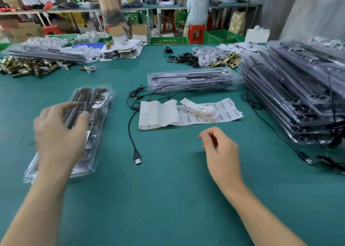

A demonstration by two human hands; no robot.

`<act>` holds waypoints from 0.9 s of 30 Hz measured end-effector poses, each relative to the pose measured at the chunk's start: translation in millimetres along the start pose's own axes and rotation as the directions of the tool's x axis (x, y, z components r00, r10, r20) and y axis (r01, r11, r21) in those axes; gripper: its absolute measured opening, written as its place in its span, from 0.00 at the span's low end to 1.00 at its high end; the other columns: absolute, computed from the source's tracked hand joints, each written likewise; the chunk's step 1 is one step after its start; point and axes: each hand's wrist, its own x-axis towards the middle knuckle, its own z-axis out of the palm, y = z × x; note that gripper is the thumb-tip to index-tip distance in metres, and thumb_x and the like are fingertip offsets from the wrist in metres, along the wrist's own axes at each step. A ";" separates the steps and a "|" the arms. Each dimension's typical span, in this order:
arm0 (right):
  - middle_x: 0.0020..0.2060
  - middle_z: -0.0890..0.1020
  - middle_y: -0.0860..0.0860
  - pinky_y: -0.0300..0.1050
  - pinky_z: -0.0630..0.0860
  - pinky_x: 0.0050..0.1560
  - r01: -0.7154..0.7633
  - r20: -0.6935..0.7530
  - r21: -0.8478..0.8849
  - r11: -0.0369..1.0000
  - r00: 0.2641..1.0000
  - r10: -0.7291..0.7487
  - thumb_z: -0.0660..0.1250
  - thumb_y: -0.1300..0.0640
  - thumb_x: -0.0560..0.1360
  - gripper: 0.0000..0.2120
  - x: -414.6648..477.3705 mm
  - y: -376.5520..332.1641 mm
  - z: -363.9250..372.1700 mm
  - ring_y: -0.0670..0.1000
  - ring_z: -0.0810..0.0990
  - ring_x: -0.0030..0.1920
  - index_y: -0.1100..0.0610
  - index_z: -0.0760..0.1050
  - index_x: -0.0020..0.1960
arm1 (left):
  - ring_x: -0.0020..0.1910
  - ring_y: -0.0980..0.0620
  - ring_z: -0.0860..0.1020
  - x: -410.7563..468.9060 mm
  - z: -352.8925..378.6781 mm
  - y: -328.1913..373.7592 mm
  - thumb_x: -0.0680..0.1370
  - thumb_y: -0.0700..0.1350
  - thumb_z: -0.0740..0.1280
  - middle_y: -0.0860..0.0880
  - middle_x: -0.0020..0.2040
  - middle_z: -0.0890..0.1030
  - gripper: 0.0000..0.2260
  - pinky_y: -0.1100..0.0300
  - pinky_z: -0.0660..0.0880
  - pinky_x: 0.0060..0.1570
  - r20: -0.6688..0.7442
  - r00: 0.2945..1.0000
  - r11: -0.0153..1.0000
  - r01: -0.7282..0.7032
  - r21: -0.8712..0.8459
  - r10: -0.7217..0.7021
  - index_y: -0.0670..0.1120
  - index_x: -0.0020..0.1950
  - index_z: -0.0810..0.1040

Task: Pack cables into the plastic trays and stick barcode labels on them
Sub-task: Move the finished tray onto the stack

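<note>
A clear plastic tray (97, 103) with dark parts inside lies on the green table at the left. My left hand (57, 131) hovers over its middle, fingers spread, holding nothing I can see. My right hand (220, 148) hangs above bare table at centre right, fingers curled loosely with nothing visible in them. A black USB cable (137, 157) runs from its plug up toward a sheet of barcode labels (225, 111) and its peeled backing paper (156, 113). Behind them lies another clear tray (190, 79).
A tall stack of filled trays (302, 96) fills the right side, with more black cables (306, 159) trailing below it. Brass lock parts (28, 66) and another tray stack (46, 52) sit at the far left. Black parts and bagged pieces (209, 58) lie beyond. People work at benches behind.
</note>
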 end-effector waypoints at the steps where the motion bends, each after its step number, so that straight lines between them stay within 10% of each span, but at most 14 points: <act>1: 0.34 0.78 0.46 0.49 0.74 0.41 -0.019 -0.008 0.010 1.000 1.000 0.019 0.64 0.54 0.83 0.09 2.4 4.4 -0.8 0.50 0.76 0.37 0.49 0.75 0.43 | 0.60 0.46 0.76 -2.6 13.9 22.5 0.76 0.60 0.67 0.50 0.58 0.79 0.18 0.47 0.72 0.62 0.080 0.995 0.998 -0.053 -0.032 0.056 0.56 0.64 0.78; 8: 0.31 0.75 0.45 0.37 0.64 0.32 0.024 0.027 0.052 0.998 0.999 -0.025 0.64 0.53 0.82 0.10 2.2 10.3 0.0 0.47 0.69 0.31 0.48 0.72 0.42 | 0.55 0.48 0.75 34.7 125.9 130.2 0.82 0.56 0.65 0.48 0.56 0.77 0.13 0.56 0.69 0.54 0.573 0.812 0.975 0.202 -0.095 -0.112 0.48 0.60 0.76; 14: 0.30 0.73 0.42 0.42 0.65 0.34 0.003 0.040 0.114 0.994 0.999 -0.008 0.63 0.52 0.83 0.10 6.5 10.0 1.6 0.47 0.70 0.31 0.49 0.72 0.43 | 0.59 0.46 0.78 87.0 186.0 148.3 0.81 0.58 0.67 0.45 0.61 0.74 0.29 0.52 0.75 0.62 0.587 0.746 0.890 0.446 -0.089 -0.315 0.40 0.74 0.67; 21: 0.32 0.75 0.43 0.43 0.70 0.35 0.005 0.037 0.145 0.989 0.999 -0.010 0.62 0.49 0.83 0.10 8.1 8.2 1.9 0.49 0.73 0.34 0.49 0.72 0.44 | 0.31 0.60 0.77 108.4 216.4 151.3 0.81 0.47 0.72 0.49 0.59 0.74 0.14 0.70 0.73 0.26 0.616 0.654 0.774 0.623 -0.111 -0.438 0.47 0.62 0.71; 27: 0.34 0.77 0.43 0.43 0.72 0.36 -0.016 0.032 0.150 0.989 0.999 0.011 0.63 0.47 0.83 0.10 10.0 11.1 3.8 0.49 0.76 0.36 0.49 0.73 0.44 | 0.34 0.58 0.74 125.8 202.7 154.0 0.81 0.43 0.69 0.48 0.49 0.78 0.11 0.69 0.66 0.32 0.732 0.503 0.598 0.785 -0.164 -0.460 0.43 0.62 0.75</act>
